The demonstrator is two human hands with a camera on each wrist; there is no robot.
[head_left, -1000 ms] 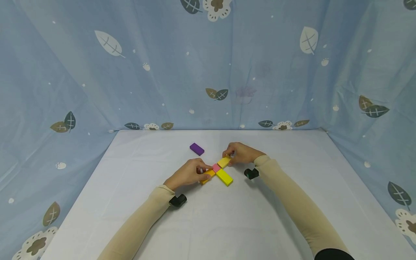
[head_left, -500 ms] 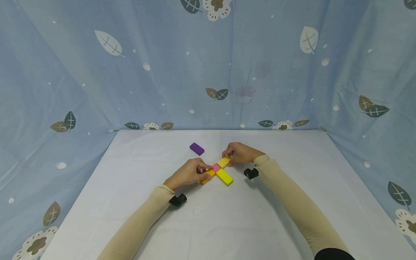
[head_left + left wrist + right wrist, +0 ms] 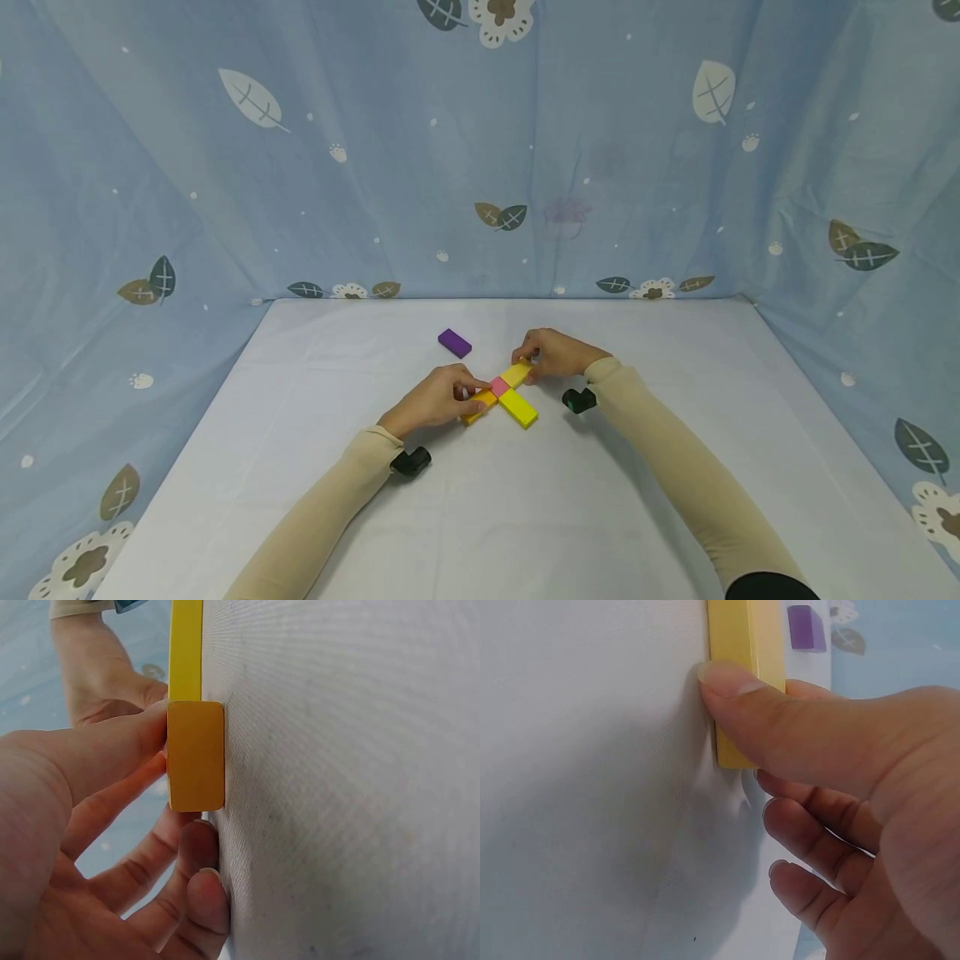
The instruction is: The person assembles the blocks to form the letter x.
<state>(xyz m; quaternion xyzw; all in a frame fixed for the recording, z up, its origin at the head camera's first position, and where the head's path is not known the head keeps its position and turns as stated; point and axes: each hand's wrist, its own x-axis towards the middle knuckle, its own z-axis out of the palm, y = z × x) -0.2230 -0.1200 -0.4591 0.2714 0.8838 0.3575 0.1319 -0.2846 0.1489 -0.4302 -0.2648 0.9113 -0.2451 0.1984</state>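
Observation:
Flat coloured blocks meet in the middle of the table in the head view. A small pink block (image 3: 499,387) is at their centre. My left hand (image 3: 435,397) pinches the orange block (image 3: 484,405) at the lower left, its index fingertip beside the pink one. In the left wrist view the end of this orange block (image 3: 196,757) faces me. With thumb and fingers, my right hand (image 3: 558,353) pinches a pale yellow block (image 3: 516,373) at the upper right; the right wrist view shows its thumb (image 3: 739,686) on the side. A bright yellow block (image 3: 518,409) points to the lower right, untouched.
A purple block (image 3: 454,343) lies apart behind the left hand. White cloth covers the table (image 3: 480,517). A blue patterned curtain (image 3: 375,167) rises along its back and sides. Each wrist carries a small black camera, such as the left wrist camera (image 3: 411,462).
The right hand has nudged the pale yellow block very slightly left, and the dark gap between it and the pink block looks narrower. The left hand keeps its place.

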